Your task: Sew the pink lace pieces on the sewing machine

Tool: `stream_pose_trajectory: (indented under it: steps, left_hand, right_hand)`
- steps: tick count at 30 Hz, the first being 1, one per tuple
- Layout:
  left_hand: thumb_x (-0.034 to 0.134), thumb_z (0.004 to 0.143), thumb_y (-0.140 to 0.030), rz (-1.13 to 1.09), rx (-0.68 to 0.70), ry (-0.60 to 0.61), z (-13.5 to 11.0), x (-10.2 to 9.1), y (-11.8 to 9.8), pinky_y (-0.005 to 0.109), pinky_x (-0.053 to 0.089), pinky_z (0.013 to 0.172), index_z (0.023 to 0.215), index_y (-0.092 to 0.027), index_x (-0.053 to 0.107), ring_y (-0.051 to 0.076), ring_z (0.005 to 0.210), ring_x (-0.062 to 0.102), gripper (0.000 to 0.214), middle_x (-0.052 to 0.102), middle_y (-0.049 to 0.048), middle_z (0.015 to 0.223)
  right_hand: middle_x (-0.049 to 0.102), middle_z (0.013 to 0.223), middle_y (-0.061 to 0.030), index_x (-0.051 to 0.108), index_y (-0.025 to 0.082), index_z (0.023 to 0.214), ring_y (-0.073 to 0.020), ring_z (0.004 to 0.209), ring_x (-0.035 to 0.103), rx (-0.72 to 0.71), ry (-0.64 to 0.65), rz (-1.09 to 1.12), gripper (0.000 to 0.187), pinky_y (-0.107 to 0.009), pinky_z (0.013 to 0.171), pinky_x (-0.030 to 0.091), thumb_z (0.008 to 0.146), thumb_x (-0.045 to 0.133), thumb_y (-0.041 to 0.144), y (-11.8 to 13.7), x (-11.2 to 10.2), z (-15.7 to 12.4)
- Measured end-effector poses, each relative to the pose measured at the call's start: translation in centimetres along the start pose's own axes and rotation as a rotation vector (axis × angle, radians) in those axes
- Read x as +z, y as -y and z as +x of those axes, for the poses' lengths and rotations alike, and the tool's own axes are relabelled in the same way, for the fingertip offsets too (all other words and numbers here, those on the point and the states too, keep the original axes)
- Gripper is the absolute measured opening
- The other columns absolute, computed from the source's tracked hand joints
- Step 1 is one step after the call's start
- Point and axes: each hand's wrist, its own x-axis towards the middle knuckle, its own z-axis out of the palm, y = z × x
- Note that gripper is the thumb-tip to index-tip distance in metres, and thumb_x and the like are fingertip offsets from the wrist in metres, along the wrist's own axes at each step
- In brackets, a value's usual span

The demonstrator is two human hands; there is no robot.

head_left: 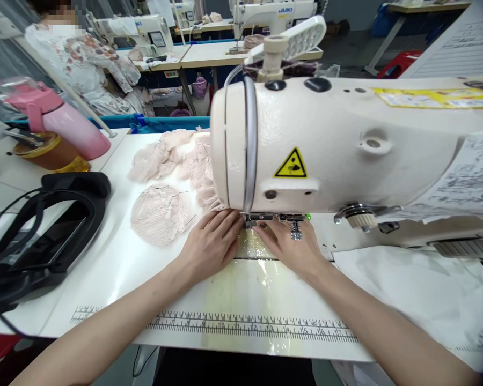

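Note:
A white sewing machine (322, 145) reaches over the table from the right. Flat beside its presser foot (247, 221), on the left, lies my left hand (213, 241), open, its fingers stretched forward and close together. My right hand (298, 249) is open on the foot's other side. Its thumb points at the foot, and the fingers are partly hidden by metal attachments (296, 230) and the machine head. Pale pink lace fabric (203, 169) runs from behind the left fingers. A separate round lace piece (161, 214) rests to their left. Any cloth under the fingertips is hidden.
Left stand a black headset-like device (100, 187) with cables, an amber cup (50, 153) of tools and a pink bottle (60, 115). A printed ruler (241, 325) follows the table's front edge. White cloth (418, 289) lies right. Another person (84, 69) sits behind.

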Motion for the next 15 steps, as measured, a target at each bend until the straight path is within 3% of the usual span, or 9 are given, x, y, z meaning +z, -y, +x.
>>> stream_pose_trajectory:
  steps: [3,6,8,11,15]
  left_hand:
    - [0.052,0.095,-0.024,0.05,-0.134,0.006,-0.2,-0.8,0.6,0.045,0.049,0.104,0.127,-0.014,0.059,0.028,0.125,0.057,0.035,0.064,0.0126,0.132]
    - [0.05,0.097,-0.04,0.121,-0.462,0.159,-1.9,-1.6,2.2,0.054,0.048,0.102,0.138,-0.009,0.05,0.036,0.131,0.052,0.051,0.056,0.0207,0.14]
    - [0.044,0.097,-0.05,0.153,-0.559,0.26,-4.3,-2.4,3.0,0.056,0.051,0.097,0.138,-0.006,0.049,0.039,0.13,0.052,0.061,0.056,0.0243,0.138]
    - [0.04,0.1,-0.044,0.198,-0.534,0.287,-8.4,-4.4,1.9,0.053,0.049,0.102,0.141,-0.009,0.047,0.035,0.134,0.049,0.055,0.053,0.0207,0.143]
    - [0.047,0.098,-0.041,0.07,-0.174,0.385,-10.6,-7.4,-2.7,0.047,0.047,0.109,0.149,-0.013,0.037,0.028,0.14,0.042,0.06,0.044,0.0111,0.152]
  right_hand:
    - [0.071,0.088,-0.0117,0.065,0.025,0.124,-0.0277,0.093,0.063,-0.045,-0.082,0.045,0.036,-0.035,0.069,0.045,0.099,0.043,0.04,-0.6,0.6,-0.3]
    - [0.071,0.092,-0.0128,0.065,0.024,0.124,-0.0278,0.089,0.062,-0.088,-0.167,0.073,0.038,-0.037,0.068,0.045,0.097,0.047,0.044,-1.1,1.3,-0.4]
    - [0.072,0.091,-0.0128,0.067,0.024,0.121,-0.0264,0.084,0.062,-0.093,-0.194,0.069,0.037,-0.036,0.067,0.044,0.097,0.048,0.044,-1.2,1.5,-0.4]
    - [0.073,0.086,-0.0106,0.072,0.025,0.112,-0.0221,0.071,0.06,-0.066,-0.226,0.005,0.037,-0.034,0.064,0.042,0.099,0.043,0.044,-0.9,1.4,-0.2]
    - [0.071,0.068,-0.0057,0.076,0.023,0.103,-0.0169,0.054,0.053,-0.101,-0.292,-0.114,0.036,-0.033,0.064,0.039,0.099,0.046,0.043,-0.2,0.8,0.2]
